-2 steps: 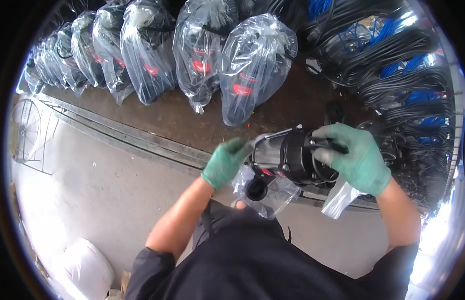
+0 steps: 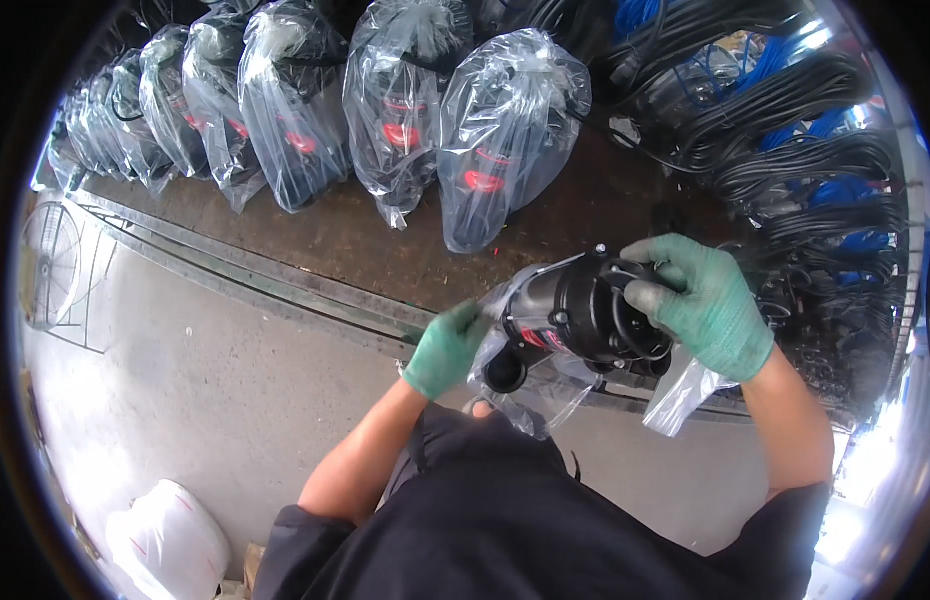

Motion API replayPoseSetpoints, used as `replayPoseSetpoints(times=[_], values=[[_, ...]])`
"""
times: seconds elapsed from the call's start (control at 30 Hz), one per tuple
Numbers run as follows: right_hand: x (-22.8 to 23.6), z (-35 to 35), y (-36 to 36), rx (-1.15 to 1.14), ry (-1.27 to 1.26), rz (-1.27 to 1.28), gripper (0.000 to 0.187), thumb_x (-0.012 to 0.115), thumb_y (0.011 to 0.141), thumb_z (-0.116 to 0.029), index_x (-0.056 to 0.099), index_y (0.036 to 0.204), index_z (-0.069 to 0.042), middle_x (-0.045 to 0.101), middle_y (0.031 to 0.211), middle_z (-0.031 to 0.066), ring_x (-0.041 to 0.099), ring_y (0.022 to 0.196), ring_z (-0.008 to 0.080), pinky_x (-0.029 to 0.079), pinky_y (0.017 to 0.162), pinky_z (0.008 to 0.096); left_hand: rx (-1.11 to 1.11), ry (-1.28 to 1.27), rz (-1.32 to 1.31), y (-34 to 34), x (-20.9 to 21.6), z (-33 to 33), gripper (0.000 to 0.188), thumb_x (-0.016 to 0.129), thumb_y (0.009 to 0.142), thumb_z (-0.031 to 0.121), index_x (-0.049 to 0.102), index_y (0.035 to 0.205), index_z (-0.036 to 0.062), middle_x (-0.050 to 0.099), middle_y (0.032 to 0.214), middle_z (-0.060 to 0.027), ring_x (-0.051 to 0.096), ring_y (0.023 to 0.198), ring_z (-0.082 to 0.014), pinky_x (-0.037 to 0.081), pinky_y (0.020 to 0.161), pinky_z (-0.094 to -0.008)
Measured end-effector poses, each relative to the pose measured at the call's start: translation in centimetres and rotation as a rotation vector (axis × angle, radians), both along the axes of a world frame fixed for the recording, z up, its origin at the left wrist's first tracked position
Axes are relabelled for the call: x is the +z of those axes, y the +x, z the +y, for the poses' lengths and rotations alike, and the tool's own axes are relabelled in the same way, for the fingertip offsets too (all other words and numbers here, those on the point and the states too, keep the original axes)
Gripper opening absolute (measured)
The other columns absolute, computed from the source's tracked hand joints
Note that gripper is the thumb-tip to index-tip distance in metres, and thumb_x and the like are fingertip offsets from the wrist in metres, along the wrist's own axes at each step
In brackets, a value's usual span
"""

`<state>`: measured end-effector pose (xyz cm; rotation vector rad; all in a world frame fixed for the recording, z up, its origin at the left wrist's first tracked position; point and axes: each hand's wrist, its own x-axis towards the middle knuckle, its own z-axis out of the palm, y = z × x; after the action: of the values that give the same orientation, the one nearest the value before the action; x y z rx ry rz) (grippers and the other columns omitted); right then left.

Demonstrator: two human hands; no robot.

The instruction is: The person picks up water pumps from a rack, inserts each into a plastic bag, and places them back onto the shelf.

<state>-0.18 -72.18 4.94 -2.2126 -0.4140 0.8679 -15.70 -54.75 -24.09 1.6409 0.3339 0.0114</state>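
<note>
A submersible pump (image 2: 555,305), black and bare metal with a red label, is held tilted over the bench's front edge. Its round black outlet (image 2: 504,370) faces toward me. My gloved right hand (image 2: 707,308) has its fingers wrapped round the handle at the pump's right end. At the other end, my gloved left hand (image 2: 447,350) is closed, its fingertips pinching the edge of a clear plastic bag (image 2: 560,388). Part of this bag lies round the pump's left end and the rest hangs below it; the fingertips are partly hidden.
A row of bagged pumps (image 2: 510,140) stands along the back of the dark bench (image 2: 375,255). Coiled black cables (image 2: 775,110) are heaped at the right. Another clear bag (image 2: 682,400) hangs over the front edge. On the floor are a white sack (image 2: 170,540) and a wheel-like frame (image 2: 53,265).
The pump has turned slightly, its outlet moving a little up and left. My left hand has shifted slightly downward, and my right hand has moved a little down with the handle.
</note>
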Motion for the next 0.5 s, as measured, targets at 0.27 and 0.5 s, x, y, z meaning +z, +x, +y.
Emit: replayPoseSetpoints(times=[0.27,0.5], values=[[-1.3,-0.3,2.7,-0.17,0.128,0.063,0.026,0.07,0.097,-0.01,0.065,0.121,-0.001,0.062,0.077,-0.0007,0.046,0.054,0.0021,0.035,0.046,0.0195,-0.044,0.322,0.28,-5.3,-8.2,0.6,0.039,0.075,0.086,0.016,0.062,0.121,0.004,0.073,0.103,-0.0177,0.069,0.095,-0.0336,0.054,0.081,-0.0447],[-3.1,0.0,1.1,-0.169,0.107,-0.184,0.027,0.071,0.097,-0.014,0.066,0.12,-0.001,0.072,0.094,0.0061,0.063,0.078,0.0103,0.053,0.074,0.027,0.101,-0.414,0.048,0.0,2.7,-2.3,0.024,0.073,0.096,0.012,0.062,0.115,0.0005,0.062,0.095,0.002,0.054,0.087,-0.0088,0.05,0.076,-0.0301]])
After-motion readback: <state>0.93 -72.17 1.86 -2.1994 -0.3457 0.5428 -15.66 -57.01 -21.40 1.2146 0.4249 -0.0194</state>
